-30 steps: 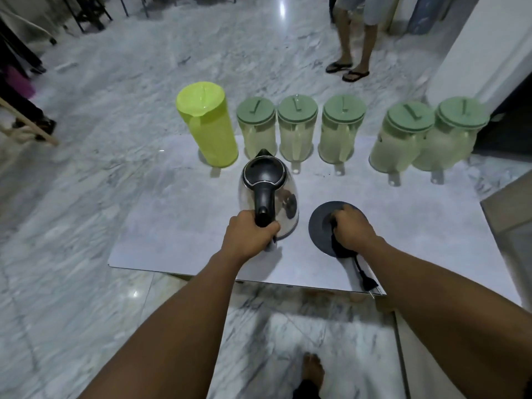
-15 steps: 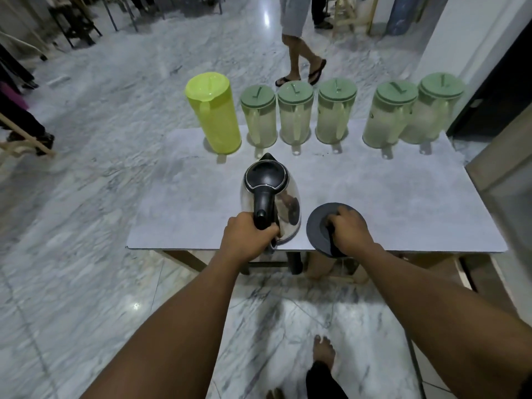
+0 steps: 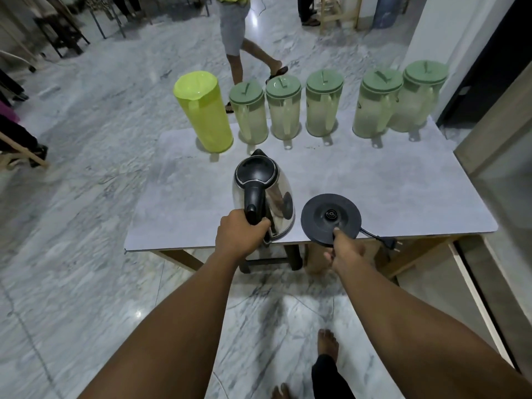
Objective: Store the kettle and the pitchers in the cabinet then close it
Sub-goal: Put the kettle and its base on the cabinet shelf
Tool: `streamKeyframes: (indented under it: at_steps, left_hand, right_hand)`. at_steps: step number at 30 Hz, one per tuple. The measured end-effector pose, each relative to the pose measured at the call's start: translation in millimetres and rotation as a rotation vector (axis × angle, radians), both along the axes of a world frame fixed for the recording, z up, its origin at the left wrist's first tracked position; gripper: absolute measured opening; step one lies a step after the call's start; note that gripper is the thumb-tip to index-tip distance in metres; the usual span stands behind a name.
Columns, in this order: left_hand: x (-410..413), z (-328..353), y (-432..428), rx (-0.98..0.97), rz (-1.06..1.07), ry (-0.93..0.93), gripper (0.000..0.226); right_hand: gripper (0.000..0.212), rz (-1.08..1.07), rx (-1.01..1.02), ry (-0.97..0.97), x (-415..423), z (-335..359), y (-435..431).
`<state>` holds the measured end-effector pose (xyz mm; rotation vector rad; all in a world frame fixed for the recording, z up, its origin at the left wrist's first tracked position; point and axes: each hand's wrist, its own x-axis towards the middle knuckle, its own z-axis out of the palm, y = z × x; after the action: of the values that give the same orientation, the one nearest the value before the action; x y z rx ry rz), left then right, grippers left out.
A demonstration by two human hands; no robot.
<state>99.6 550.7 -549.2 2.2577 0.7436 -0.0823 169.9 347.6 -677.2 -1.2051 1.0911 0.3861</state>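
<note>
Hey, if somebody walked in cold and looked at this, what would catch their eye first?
Probably the bright yellow-green pitcher at the left end of the row along the table's far edge, beside five pale pitchers with green lids. Next, the shiny kettle near the front edge, its handle gripped by the left hand, while the right hand pinches the round black base next to it.

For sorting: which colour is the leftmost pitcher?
Bright yellow-green pitcher, lid included; head view shows it.

Your steel kettle (image 3: pixel 263 197) stands upright, lid shut, near the table's front edge; six lidded pitchers (image 3: pixel 324 106) line the far edge, one yellow.
</note>
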Motion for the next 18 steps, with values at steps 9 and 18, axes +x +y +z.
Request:
streamKeyframes:
  at_steps: [9, 18]
  left_hand:
    - [10.8, 19.9, -4.6, 0.001, -0.013, -0.011, 0.028]
    - [22.8, 81.5, -3.0, -0.056, -0.204, -0.148, 0.04]
  right_hand:
    - [0.051, 0.048, 0.011, -0.118, 26.6, 46.4, -27.4]
    - [0.04, -0.009, -0.222, -0.285, -6.9, 143.2, -86.9]
